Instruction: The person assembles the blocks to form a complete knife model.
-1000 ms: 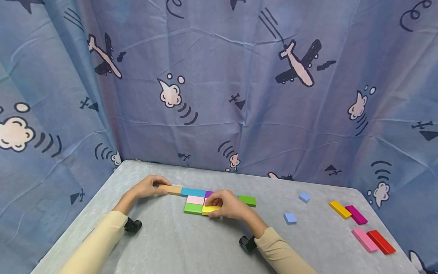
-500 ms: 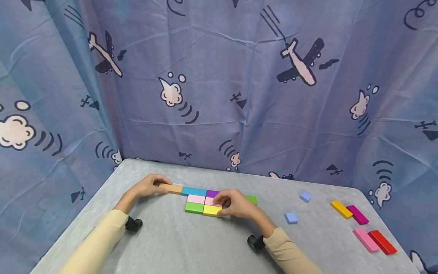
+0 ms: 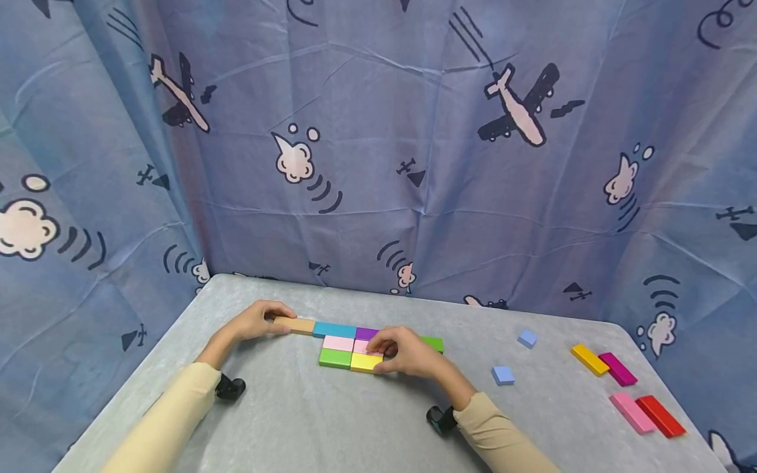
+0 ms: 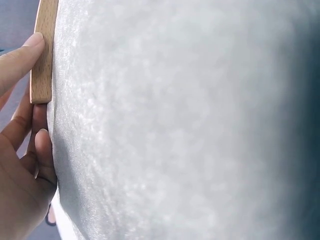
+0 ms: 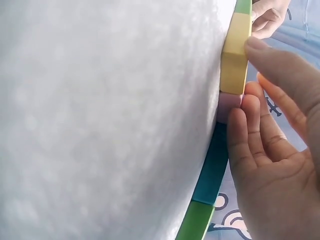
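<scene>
My left hand grips the free left end of a tan wooden block between thumb and fingers. Rightward from it runs a touching row: a blue block, a purple block, a teal block and a green block. Against its near side lie two short pink blocks, then a light green block and a yellow block. My right hand touches the yellow block's right corner with its thumb; its fairly straight fingers rest by the right pink block. It hides part of the row.
Two small light-blue blocks lie apart, right of the hands. Further right are an amber block, a magenta block, a pink block and a red block. A patterned curtain surrounds the grey-covered table.
My right hand has loosened from the yellow block and shifted slightly right to its right end, uncovering more of the yellow and pink blocks. The left hand has kept its hold.
</scene>
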A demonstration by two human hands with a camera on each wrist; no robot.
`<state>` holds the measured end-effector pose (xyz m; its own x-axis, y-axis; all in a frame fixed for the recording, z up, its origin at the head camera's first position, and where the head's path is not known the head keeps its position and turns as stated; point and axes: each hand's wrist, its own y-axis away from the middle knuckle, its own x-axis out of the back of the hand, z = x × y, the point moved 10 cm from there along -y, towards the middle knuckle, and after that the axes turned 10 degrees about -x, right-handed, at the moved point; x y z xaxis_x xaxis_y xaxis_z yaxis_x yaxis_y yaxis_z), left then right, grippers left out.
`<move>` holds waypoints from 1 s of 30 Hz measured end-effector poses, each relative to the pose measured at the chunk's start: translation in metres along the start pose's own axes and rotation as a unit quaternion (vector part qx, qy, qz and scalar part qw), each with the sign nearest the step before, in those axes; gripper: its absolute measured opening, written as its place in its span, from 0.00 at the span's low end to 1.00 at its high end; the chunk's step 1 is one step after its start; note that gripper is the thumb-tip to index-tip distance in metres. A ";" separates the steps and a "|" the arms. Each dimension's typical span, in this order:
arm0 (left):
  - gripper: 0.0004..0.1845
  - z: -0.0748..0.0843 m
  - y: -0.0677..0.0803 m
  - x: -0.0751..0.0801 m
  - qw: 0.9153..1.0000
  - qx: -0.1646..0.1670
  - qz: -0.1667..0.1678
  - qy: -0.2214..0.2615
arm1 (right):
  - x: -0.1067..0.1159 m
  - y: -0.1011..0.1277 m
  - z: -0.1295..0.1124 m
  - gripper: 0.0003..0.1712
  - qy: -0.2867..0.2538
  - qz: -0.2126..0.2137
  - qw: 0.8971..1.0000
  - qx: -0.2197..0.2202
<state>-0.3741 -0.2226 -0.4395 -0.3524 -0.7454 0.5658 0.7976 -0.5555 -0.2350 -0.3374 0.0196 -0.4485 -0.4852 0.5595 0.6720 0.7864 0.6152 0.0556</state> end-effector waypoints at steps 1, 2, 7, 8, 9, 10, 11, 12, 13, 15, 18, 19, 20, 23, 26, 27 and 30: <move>0.14 0.001 0.000 0.000 1.000 -0.002 0.000 0.000 | 0.000 0.000 0.000 0.17 0.001 0.001 1.000 0.001; 0.14 0.000 0.000 0.001 1.000 -0.003 0.000 -0.001 | 0.000 0.000 0.000 0.17 0.001 0.001 1.000 0.002; 0.14 -0.008 -0.002 0.001 1.000 -0.017 0.002 -0.009 | 0.001 0.001 0.000 0.17 0.000 0.001 1.000 0.002; 0.14 -0.008 -0.002 0.001 1.000 -0.018 0.002 -0.011 | 0.001 0.002 -0.001 0.17 -0.003 0.001 1.000 0.003; 0.14 -0.007 -0.002 0.001 1.000 -0.021 0.002 -0.013 | 0.002 0.002 -0.001 0.17 -0.006 0.001 1.000 0.005; 0.14 -0.009 -0.002 0.001 0.999 -0.031 0.002 -0.017 | 0.002 0.003 -0.001 0.17 -0.012 0.000 1.000 0.008; 0.14 -0.008 -0.002 0.001 0.999 -0.035 0.002 -0.020 | 0.004 0.005 -0.001 0.17 -0.017 0.001 1.000 0.011; 0.13 -0.007 -0.002 0.001 0.999 -0.039 0.003 -0.023 | 0.005 0.006 -0.001 0.17 -0.023 0.002 1.000 0.015; 0.14 -0.007 -0.002 0.001 0.999 -0.041 0.003 -0.023 | 0.007 0.008 -0.001 0.17 -0.032 0.002 0.999 0.018; 0.14 -0.008 -0.002 0.000 0.999 -0.038 0.002 -0.021 | 0.013 0.013 0.000 0.16 -0.044 0.005 0.999 0.023; 0.14 -0.013 -0.002 0.001 1.000 -0.021 0.005 -0.018 | 0.024 0.022 0.005 0.16 -0.063 0.011 0.998 0.026; 0.14 -0.014 -0.002 0.001 1.000 -0.016 0.006 -0.017 | 0.028 0.026 0.006 0.16 -0.068 0.014 0.997 0.026; 0.14 -0.015 -0.002 0.001 1.000 -0.014 0.007 -0.017 | 0.032 0.030 0.008 0.16 -0.073 0.017 0.997 0.027; 0.14 -0.015 -0.001 0.000 1.000 -0.010 0.008 -0.018 | 0.046 0.044 0.009 0.16 -0.086 0.022 0.996 0.021; 0.15 -0.016 -0.001 -0.001 1.000 -0.007 0.006 -0.019 | 0.061 0.061 0.011 0.15 -0.087 0.028 0.996 0.008; 0.15 -0.017 0.000 -0.001 1.000 -0.005 0.006 -0.019 | 0.065 0.066 0.013 0.14 -0.085 0.031 0.996 0.003; 0.15 -0.018 0.001 -0.001 1.000 -0.005 0.005 -0.020 | 0.077 0.080 0.029 0.14 -0.083 0.041 0.996 -0.003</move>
<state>-0.3823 -0.2290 -0.4544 -0.3245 -0.7357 0.5945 0.7963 -0.5517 -0.2480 -0.3230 0.1282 -0.4141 -0.4749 0.6923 0.5433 0.8282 0.5603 0.0100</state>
